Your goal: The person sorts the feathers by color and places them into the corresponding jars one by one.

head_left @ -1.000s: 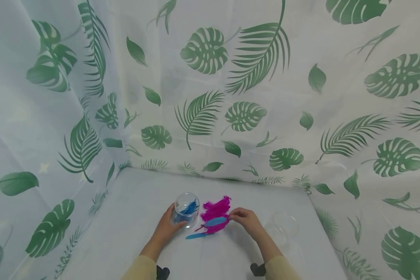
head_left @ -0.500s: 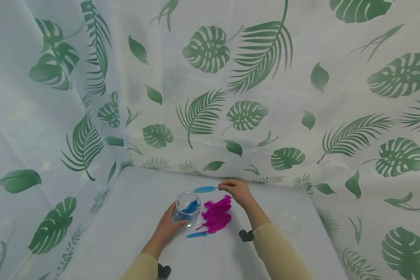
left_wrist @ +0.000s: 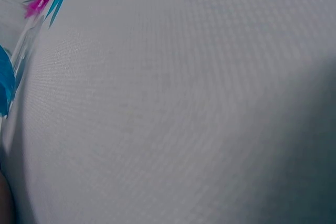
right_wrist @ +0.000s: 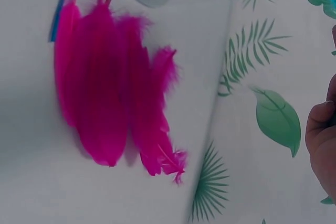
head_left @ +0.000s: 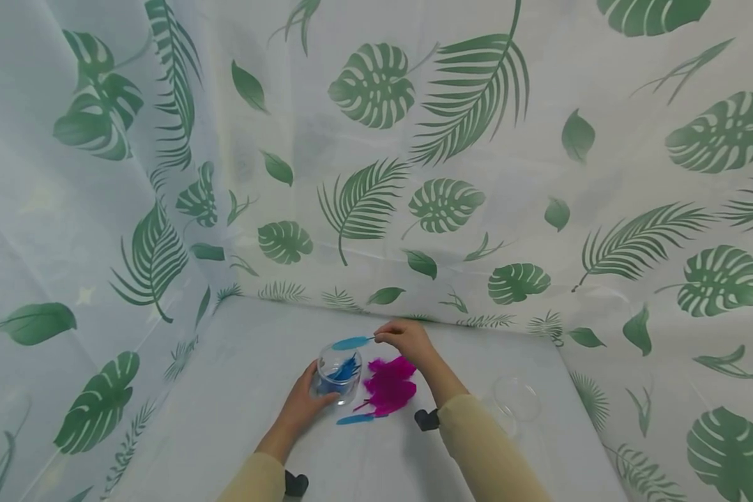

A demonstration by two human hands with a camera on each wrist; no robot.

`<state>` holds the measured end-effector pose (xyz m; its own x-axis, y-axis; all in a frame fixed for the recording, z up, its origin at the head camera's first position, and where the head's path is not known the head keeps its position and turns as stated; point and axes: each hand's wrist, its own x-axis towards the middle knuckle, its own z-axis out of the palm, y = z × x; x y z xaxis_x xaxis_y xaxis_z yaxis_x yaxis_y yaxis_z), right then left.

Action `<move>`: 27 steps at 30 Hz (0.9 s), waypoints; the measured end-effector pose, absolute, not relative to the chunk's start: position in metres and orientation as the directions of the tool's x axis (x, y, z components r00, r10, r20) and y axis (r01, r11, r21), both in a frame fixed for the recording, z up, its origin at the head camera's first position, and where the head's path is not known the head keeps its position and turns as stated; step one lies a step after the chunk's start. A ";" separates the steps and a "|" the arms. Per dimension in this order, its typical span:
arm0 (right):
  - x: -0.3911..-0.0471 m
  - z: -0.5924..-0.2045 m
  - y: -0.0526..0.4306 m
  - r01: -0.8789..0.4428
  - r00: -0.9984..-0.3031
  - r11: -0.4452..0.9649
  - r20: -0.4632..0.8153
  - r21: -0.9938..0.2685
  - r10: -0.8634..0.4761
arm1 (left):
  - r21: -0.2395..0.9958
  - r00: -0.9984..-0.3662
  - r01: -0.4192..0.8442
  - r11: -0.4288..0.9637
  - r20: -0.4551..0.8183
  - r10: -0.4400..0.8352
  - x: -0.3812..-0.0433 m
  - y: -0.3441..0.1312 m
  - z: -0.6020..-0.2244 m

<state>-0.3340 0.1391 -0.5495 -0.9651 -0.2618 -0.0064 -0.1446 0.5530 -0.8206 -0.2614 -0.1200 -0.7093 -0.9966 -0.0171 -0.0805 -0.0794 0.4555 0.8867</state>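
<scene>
My left hand [head_left: 302,401] holds a clear jar [head_left: 348,397] with its fingers and thumb around the side; the jar stands on the table with dark blue feathers [head_left: 345,370] inside. Above the jar's mouth, my right hand [head_left: 409,341] pinches a light blue feather [head_left: 350,343] by its quill, the vane pointing left. Just right of the jar lies a bunch of magenta feathers [head_left: 390,388], seen large in the right wrist view [right_wrist: 102,87]. Another light blue feather [head_left: 355,420] lies in front of them. The left wrist view mostly shows tabletop, with feathers at its left edge.
A clear round lid [head_left: 537,403] lies on the white table [head_left: 470,453] at the right. Leaf-print curtains [head_left: 364,279] hang along the table's back edge and its sides.
My right hand has lifted the light blue feather from the magenta bunch, carried it up and back, then left over the jar. My left hand keeps its hold on the jar.
</scene>
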 end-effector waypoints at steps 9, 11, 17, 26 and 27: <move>-0.329 -0.558 0.119 -0.225 -0.936 0.678 -0.038 -0.700 -0.350 | 0.879 -0.995 -0.095 0.467 -0.095 -0.024 -0.262 -0.120 -0.710; -0.326 -0.561 0.112 -0.262 -0.921 0.700 -0.044 -0.664 -0.387 | 0.880 -0.996 -0.084 0.468 -0.085 -0.019 -0.262 -0.121 -0.711; -0.318 -0.572 0.090 -0.374 -0.874 0.750 -0.062 -0.546 -0.481 | 0.884 -0.998 -0.059 0.464 -0.065 -0.003 -0.261 -0.124 -0.712; -0.314 -0.572 0.079 -0.418 -0.843 0.752 -0.091 -0.510 -0.531 | 0.880 -0.999 -0.033 0.473 -0.044 0.012 -0.262 -0.124 -0.711; -0.314 -0.569 0.082 -0.417 -0.847 0.749 -0.078 -0.516 -0.525 | 0.881 -0.999 -0.033 0.472 -0.044 0.013 -0.262 -0.125 -0.711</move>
<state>-0.3138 0.0819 -0.5693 -0.8473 -0.5253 -0.0783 -0.4166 0.7488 -0.5155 -0.2624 -0.1247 -0.7109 -0.9989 0.0134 -0.0442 -0.0326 0.4718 0.8811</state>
